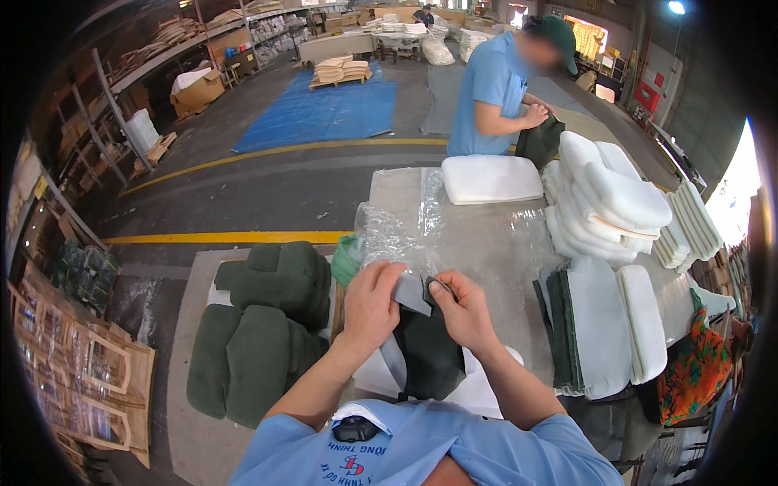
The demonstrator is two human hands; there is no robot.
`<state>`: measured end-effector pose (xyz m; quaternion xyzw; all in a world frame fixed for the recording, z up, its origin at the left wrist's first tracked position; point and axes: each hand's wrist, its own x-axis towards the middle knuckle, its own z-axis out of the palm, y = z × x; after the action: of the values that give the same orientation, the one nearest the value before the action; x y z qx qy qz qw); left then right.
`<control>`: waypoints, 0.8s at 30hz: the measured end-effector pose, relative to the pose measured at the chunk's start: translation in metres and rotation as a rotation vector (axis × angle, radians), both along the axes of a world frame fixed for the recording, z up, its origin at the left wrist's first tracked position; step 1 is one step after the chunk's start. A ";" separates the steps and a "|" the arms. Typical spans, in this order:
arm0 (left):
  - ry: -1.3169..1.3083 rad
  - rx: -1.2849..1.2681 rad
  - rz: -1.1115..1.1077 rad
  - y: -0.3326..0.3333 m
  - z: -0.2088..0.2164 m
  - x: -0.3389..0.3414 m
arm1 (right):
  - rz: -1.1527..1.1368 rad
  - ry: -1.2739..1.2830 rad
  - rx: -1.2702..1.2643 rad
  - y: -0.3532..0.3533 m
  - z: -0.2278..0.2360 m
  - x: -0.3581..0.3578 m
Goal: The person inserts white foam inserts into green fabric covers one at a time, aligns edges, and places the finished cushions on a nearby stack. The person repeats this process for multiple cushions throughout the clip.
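Observation:
A dark green fabric cover (425, 356) with pale grey edging hangs between my hands, close to my chest. My left hand (373, 304) is closed on the grey edge at its upper left. Opposite it, my right hand (462, 310) pinches the dark cloth between thumb and fingers at the upper right. Part of a white pad (486, 385) shows beneath the cover; whether it reaches inside is hidden. Just beyond my hands lies crumpled clear plastic (393, 235), with a green plastic bag (347, 257) by my left wrist.
Stacked dark green cushions (275, 283) stand at my left. Folded covers (596, 324) and a tall pile of white foam pads (608, 190) sit on the table (502, 243) at right. Across it, a co-worker (498, 93) handles a dark cover. Wooden frames (97, 364) stand at lower left.

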<state>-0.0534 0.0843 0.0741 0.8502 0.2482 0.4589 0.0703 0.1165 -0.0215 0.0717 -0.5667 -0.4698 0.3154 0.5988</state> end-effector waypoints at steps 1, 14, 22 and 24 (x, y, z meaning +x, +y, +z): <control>-0.023 -0.016 -0.078 -0.002 0.001 0.003 | -0.044 -0.007 -0.014 0.001 0.002 -0.001; 0.195 -1.580 -0.936 -0.012 -0.004 -0.021 | -0.196 -0.615 0.169 0.007 -0.025 0.023; 0.039 -1.422 -0.780 -0.001 -0.006 -0.033 | 0.448 -0.054 -0.156 -0.005 -0.014 0.033; 0.174 -1.124 -0.669 0.002 0.000 -0.026 | 0.402 -0.235 -0.204 -0.010 0.001 0.029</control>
<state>-0.0790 0.0862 0.0738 0.7493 0.1771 0.1424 0.6220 0.1455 -0.0318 0.0724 -0.5523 -0.6050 0.4060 0.4052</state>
